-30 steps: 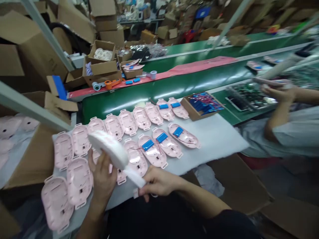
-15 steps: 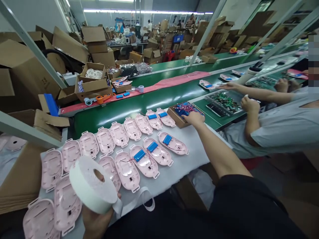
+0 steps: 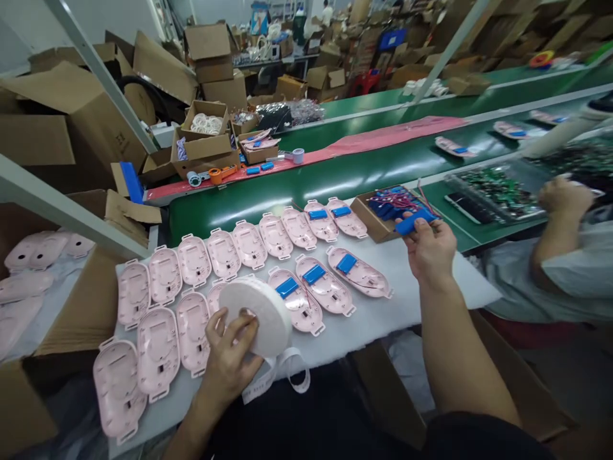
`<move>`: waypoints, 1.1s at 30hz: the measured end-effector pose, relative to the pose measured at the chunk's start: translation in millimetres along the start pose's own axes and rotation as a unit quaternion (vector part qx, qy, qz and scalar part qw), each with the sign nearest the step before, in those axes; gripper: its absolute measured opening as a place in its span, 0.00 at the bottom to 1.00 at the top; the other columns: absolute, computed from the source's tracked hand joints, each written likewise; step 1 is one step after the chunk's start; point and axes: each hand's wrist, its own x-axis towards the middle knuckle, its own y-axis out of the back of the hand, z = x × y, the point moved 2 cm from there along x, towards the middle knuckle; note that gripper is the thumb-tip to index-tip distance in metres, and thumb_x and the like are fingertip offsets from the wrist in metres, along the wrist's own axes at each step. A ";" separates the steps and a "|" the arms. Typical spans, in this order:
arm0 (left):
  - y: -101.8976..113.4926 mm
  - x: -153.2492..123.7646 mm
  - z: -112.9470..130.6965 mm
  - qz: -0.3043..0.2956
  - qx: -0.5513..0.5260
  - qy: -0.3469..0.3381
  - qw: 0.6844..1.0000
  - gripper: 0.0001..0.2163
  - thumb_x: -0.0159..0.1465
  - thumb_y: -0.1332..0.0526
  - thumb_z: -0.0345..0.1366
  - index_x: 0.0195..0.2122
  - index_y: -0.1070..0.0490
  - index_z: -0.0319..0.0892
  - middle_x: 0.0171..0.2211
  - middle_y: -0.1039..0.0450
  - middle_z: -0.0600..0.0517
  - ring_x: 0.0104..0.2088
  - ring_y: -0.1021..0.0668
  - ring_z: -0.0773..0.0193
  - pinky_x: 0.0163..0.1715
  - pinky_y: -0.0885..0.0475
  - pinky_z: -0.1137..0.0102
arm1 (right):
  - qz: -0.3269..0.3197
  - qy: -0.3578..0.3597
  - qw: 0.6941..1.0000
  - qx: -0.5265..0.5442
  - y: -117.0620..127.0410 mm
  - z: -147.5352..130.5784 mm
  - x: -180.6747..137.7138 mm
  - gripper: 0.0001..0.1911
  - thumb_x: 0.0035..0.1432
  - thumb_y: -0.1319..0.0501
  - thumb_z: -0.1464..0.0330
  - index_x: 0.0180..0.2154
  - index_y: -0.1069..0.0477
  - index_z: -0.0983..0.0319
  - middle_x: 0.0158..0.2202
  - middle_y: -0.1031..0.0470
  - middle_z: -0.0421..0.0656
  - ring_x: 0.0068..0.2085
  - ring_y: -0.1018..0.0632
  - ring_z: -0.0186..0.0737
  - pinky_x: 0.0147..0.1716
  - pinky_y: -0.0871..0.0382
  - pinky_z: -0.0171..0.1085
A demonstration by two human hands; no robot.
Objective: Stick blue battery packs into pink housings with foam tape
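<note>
My left hand [image 3: 228,362] grips a white roll of tape [image 3: 258,313] just above the near row of pink plastic shells [image 3: 191,329]; a loose strip of tape hangs from it over the table edge. My right hand [image 3: 430,249] holds a blue battery [image 3: 412,222] with wires, raised beside a small cardboard box of blue batteries [image 3: 371,217]. Two rows of pink shells lie on the white foam sheet [image 3: 421,268]; several on the right carry blue batteries [image 3: 313,274].
A green conveyor belt [image 3: 335,172] runs behind the sheet. Cardboard boxes [image 3: 201,144] pile up at left and behind. Another person's hand [image 3: 565,195] works at right near a tray of circuit boards [image 3: 498,188]. A box of pink shells [image 3: 29,281] stands far left.
My right hand has come back from the battery box with a blue battery in it. My left hand has tilted the tape roll and moved it right, over the shells.
</note>
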 end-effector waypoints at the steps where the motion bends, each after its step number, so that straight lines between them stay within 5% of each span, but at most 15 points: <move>1: -3.7 2.5 1.6 -0.023 0.006 -0.012 1.000 0.21 0.61 0.31 0.29 0.57 0.26 0.42 0.50 0.22 0.43 0.58 0.28 0.44 0.65 0.35 0.45 | -0.029 -0.006 0.999 0.034 -6.7 -8.7 -23.4 0.20 0.59 0.34 0.49 0.40 0.37 0.55 0.41 0.18 0.48 0.42 0.15 0.49 0.42 0.19 0.48; 4: -13.0 5.3 4.1 -0.084 0.025 -0.040 0.995 0.24 0.63 0.33 0.27 0.62 0.28 0.41 0.52 0.21 0.45 0.57 0.26 0.49 0.68 0.39 0.50 | -0.199 -0.059 0.977 0.048 -32.7 -43.5 -98.2 0.28 0.51 0.24 0.52 0.48 0.29 0.56 0.42 0.15 0.47 0.42 0.14 0.52 0.42 0.16 0.52; 8: -17.6 1.0 3.5 -0.112 0.044 -0.024 0.992 0.25 0.64 0.34 0.25 0.63 0.28 0.42 0.55 0.21 0.47 0.59 0.27 0.47 0.69 0.42 0.49 | -0.448 -0.038 0.893 -0.038 -64.4 -84.3 -170.2 0.29 0.51 0.22 0.53 0.52 0.19 0.58 0.44 0.14 0.46 0.43 0.13 0.53 0.50 0.16 0.52; 14: -13.1 -5.7 3.1 -0.104 0.076 -0.026 0.991 0.24 0.66 0.35 0.24 0.63 0.27 0.46 0.54 0.20 0.50 0.60 0.30 0.45 0.67 0.37 0.48 | -0.511 0.036 0.857 -0.059 -81.0 -97.8 -179.8 0.26 0.55 0.24 0.50 0.51 0.16 0.57 0.40 0.13 0.44 0.39 0.13 0.51 0.45 0.15 0.49; 18: -7.1 -4.1 -0.7 -0.101 0.102 -0.040 0.989 0.24 0.66 0.34 0.25 0.62 0.25 0.47 0.53 0.20 0.50 0.60 0.30 0.44 0.65 0.33 0.50 | -0.550 -0.031 0.833 -0.044 -89.9 -94.6 -181.4 0.25 0.53 0.23 0.52 0.49 0.16 0.58 0.39 0.14 0.44 0.41 0.14 0.51 0.47 0.16 0.49; 22: -6.4 -0.3 -5.2 -0.092 0.107 -0.038 0.989 0.25 0.67 0.35 0.25 0.64 0.27 0.49 0.51 0.19 0.48 0.58 0.27 0.46 0.65 0.32 0.47 | -0.481 -0.189 0.855 0.055 -97.1 -78.4 -215.1 0.29 0.48 0.21 0.52 0.49 0.19 0.59 0.45 0.14 0.47 0.49 0.15 0.53 0.54 0.18 0.53; 26: -11.2 -1.5 3.1 -0.091 0.076 -0.037 0.992 0.25 0.66 0.33 0.28 0.65 0.28 0.50 0.53 0.19 0.48 0.56 0.25 0.48 0.65 0.32 0.44 | -0.354 -0.217 0.900 0.135 -101.9 -61.3 -213.8 0.30 0.51 0.23 0.49 0.49 0.21 0.59 0.45 0.15 0.49 0.47 0.15 0.54 0.48 0.16 0.53; 31: -8.2 -2.2 17.1 -0.099 0.023 -0.085 0.991 0.23 0.65 0.31 0.28 0.61 0.25 0.48 0.52 0.19 0.51 0.58 0.27 0.49 0.67 0.32 0.48 | -0.180 0.004 0.979 0.096 -133.0 -41.1 -75.5 0.28 0.65 0.36 0.46 0.56 0.24 0.57 0.55 0.19 0.48 0.58 0.20 0.49 0.55 0.21 0.49; 33: -2.6 2.3 14.2 -0.063 0.018 -0.065 0.996 0.20 0.66 0.33 0.26 0.59 0.24 0.46 0.51 0.18 0.51 0.58 0.28 0.50 0.66 0.33 0.51 | -0.229 0.071 0.969 -0.051 -159.3 -27.4 -24.2 0.28 0.67 0.37 0.51 0.61 0.26 0.60 0.57 0.20 0.50 0.57 0.19 0.49 0.55 0.22 0.49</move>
